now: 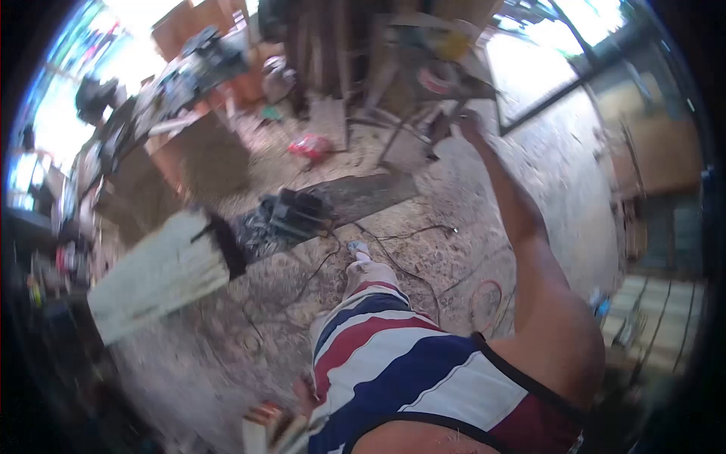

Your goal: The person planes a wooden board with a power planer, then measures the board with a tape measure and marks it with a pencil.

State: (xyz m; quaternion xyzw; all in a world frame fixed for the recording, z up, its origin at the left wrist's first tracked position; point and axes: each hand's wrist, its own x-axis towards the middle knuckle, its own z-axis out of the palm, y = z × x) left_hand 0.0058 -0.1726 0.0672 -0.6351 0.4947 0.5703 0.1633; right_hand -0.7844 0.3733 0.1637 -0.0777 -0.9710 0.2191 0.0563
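Down at the lower edge of my view, the left hand [305, 395] is beside the striped tank top [378, 333], next to a pale and reddish-brown piece [263, 425]; blur leaves me unable to tell whether its grip is wide, narrow or holding that piece. Past the shirt, one foot [360, 250] points toward a low wooden desk [378, 195], and dark cables [408, 265] run over the dusty floor [484, 219]. On the desk I see a dark, blurred machine [299, 213], with a pale board [162, 276] by the desk's left end. Beyond lies a red plastic bag [311, 147]. Farther out, my right arm reaches up to the right hand [467, 121], near a cluttered metal-legged stand [454, 85]; I cannot tell its grip either.
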